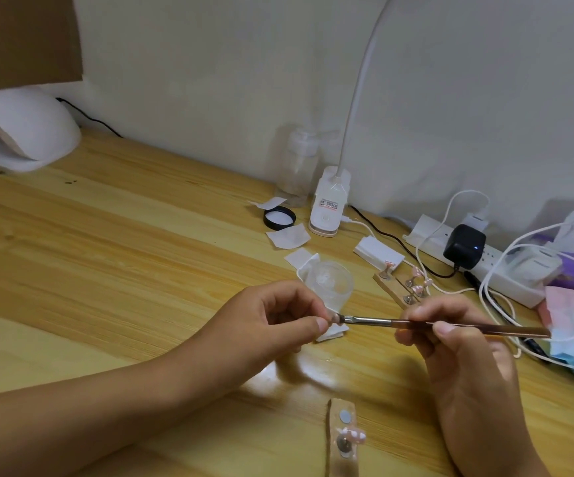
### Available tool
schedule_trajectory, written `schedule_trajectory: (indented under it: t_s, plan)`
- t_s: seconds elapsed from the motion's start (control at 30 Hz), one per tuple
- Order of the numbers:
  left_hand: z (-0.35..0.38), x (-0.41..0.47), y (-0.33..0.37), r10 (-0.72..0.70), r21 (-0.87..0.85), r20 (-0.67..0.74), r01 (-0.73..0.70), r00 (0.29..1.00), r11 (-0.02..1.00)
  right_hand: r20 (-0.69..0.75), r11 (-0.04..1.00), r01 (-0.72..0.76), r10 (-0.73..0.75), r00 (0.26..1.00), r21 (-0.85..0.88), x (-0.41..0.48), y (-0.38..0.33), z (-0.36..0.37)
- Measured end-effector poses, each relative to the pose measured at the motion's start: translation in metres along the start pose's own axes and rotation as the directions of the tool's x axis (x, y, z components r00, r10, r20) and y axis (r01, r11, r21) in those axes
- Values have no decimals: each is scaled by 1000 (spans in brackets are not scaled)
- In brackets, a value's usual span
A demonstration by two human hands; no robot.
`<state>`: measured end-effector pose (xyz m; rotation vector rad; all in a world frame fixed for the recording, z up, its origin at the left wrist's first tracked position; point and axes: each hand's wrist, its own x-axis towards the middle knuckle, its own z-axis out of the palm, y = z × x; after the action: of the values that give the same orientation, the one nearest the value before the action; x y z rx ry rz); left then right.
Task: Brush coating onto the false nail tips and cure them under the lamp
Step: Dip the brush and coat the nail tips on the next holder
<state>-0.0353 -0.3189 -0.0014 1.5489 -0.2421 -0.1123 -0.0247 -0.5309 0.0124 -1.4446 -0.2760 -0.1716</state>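
Pink false nail tip (354, 434) waits on brown strip (334, 413); left grip (278, 321) pinches a small tip (332, 318) steady for the thin brown brush (368, 320) pinched in right grip (450, 342).

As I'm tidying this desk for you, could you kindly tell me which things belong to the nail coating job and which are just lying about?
In use: brush, gripped by right hand; nail tip pinched by left hand; tips on stands; curing lamp.
Lying about: power strip, black adapter, black lid, paper squares.
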Motion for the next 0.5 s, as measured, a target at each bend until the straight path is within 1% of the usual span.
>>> schedule_trajectory:
  t_s: [0.1, 0.2, 0.4, 0.5]
  plan:
    - [0, 0, 0, 1, -5, -18, -1, 1000, 1000, -30, 1000, -3, 2, 1000, -23, 1, 1, 0]
    - [0, -1, 0, 13, -29, -8, -13, 1000, 999, -50, 1000, -12, 12, 999, -11, 2, 1, -2]
    - [0, -1, -1, 16, -3, 6, -16, 1000, 1000, -24, 992, -19, 23, 999, 123, 5, 1, -4]
    - [1, -2, -1, 1, 16, 28, -2, 1000, 1000, 3, 988, -23, 22, 1000, 154, 5, 1, -4]
